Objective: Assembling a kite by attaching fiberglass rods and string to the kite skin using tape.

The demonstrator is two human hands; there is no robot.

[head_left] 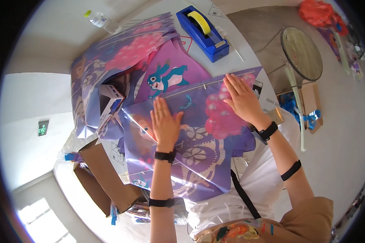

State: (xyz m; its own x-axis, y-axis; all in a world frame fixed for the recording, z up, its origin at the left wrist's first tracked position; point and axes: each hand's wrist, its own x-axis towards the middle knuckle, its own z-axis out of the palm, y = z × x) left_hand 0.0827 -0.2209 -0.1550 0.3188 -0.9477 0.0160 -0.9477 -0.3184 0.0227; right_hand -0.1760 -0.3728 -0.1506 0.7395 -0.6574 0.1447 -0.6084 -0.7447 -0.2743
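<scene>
A purple cartoon-printed sheet (198, 150) lies before me, its near part hanging over the table's edge toward my lap. Along its far edge runs a thin white rod (186, 90). My left hand (166, 123) presses flat on the sheet's left part, fingers stretched out, near the far edge. On the pink balloon print at the right, my right hand (244, 100) also lies flat with its fingers extended. Neither hand grips anything. Just beyond, a pinkish-purple sheet with a blue animal print (170, 77) shows from under a pile of similar sheets (125, 46).
A blue tape dispenser (213, 47) with yellow tape stands on the white table (241, 34). A clear bottle (101, 21) is at the far left. Cardboard boxes (109, 174) sit lower left. On the right are a round stool (302, 52) and a red bag (318, 15).
</scene>
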